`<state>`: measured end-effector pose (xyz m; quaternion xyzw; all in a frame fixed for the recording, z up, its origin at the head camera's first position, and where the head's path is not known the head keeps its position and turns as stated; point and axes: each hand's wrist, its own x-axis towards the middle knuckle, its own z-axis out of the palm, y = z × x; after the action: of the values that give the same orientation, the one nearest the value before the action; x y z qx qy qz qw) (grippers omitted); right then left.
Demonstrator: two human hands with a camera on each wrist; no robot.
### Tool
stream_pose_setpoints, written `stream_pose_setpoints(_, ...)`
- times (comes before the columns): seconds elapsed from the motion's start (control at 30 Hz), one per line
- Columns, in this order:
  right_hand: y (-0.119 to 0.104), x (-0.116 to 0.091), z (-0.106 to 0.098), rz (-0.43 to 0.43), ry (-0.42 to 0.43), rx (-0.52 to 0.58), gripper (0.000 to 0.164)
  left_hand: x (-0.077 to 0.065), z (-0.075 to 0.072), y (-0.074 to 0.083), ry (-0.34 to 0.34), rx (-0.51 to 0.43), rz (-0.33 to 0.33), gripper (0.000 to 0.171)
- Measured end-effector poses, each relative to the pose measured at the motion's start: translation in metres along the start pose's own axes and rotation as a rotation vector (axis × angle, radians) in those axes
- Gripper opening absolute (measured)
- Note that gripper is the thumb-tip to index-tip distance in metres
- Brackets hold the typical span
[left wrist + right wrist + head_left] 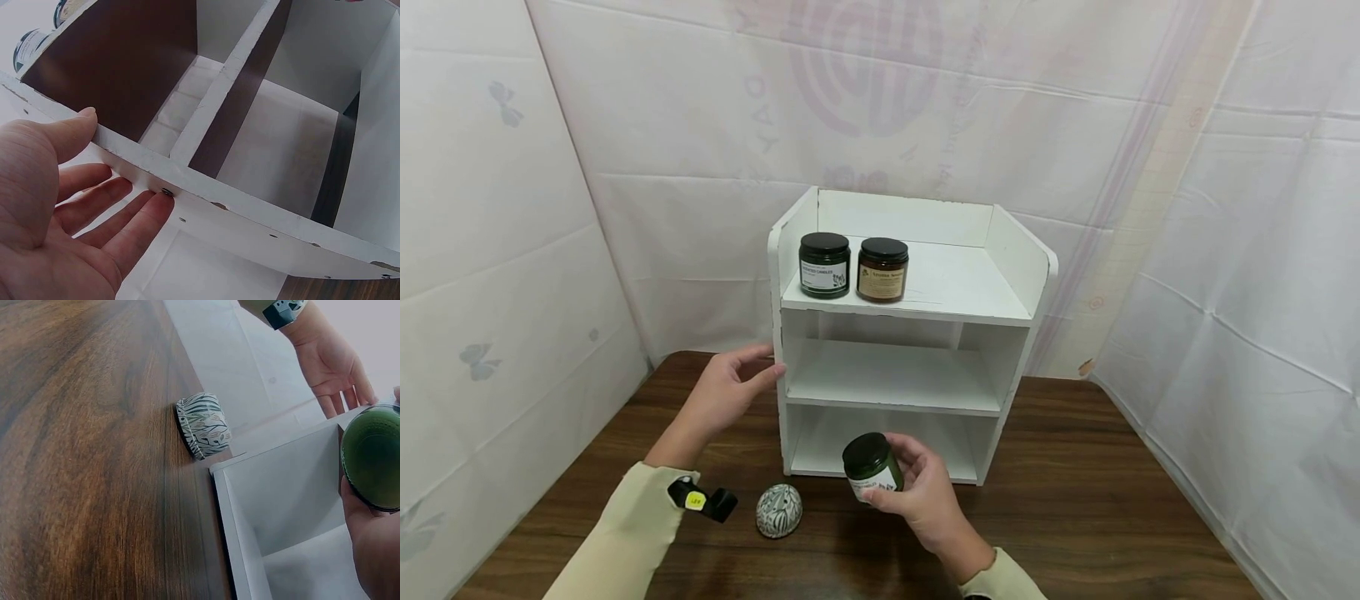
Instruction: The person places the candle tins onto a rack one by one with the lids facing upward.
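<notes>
My right hand [934,500] grips a green glass candle jar [872,471] with a black lid and a white label. It holds the jar slightly tilted, in front of the bottom compartment of a white shelf unit [895,375]. In the right wrist view the green base of the jar [378,456] faces the camera. At the shelf's left side panel is my left hand [722,396]. In the left wrist view its thumb [75,131] lies at the panel's front edge, and the other fingers extend along the outer face, holding nothing.
On the top shelf stand a dark green candle jar [824,271] and an amber candle jar [882,275], both black-lidded, at the left. A leaf-patterned round tin [778,510] lies on the wooden table [1075,500]. White sheets [700,125] hang around the table.
</notes>
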<state>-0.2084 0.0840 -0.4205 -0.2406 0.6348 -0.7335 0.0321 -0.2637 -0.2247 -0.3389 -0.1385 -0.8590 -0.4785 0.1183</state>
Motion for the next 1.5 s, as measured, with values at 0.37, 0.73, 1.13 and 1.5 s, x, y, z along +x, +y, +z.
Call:
stream_pose_setpoints(0.37, -0.0036, -0.0003, -0.0032, -0.041, -0.033, -0.003, 0.066, -0.0013, -0.0006, 0.0011, -0.002, 0.008, 0.001, 0.057)
stream_pose_setpoints(0.73, 0.0014, -0.0009, -0.0027, -0.145, -0.082, 0.037, 0.065, -0.0031, -0.0008, 0.0000, 0.005, 0.018, -0.003, 0.058)
stream_pose_setpoints(1.13, 0.0006, -0.0019, -0.0025, -0.110, -0.104, 0.054, 0.066, -0.0024, -0.0012, 0.0012, 0.006, 0.022, 0.009, 0.057)
stream_pose_setpoints(1.5, -0.0004, -0.0020, -0.0045, -0.091, -0.094, 0.016, 0.065, -0.0023, -0.0011, 0.0017, -0.001, 0.012, 0.017, 0.056)
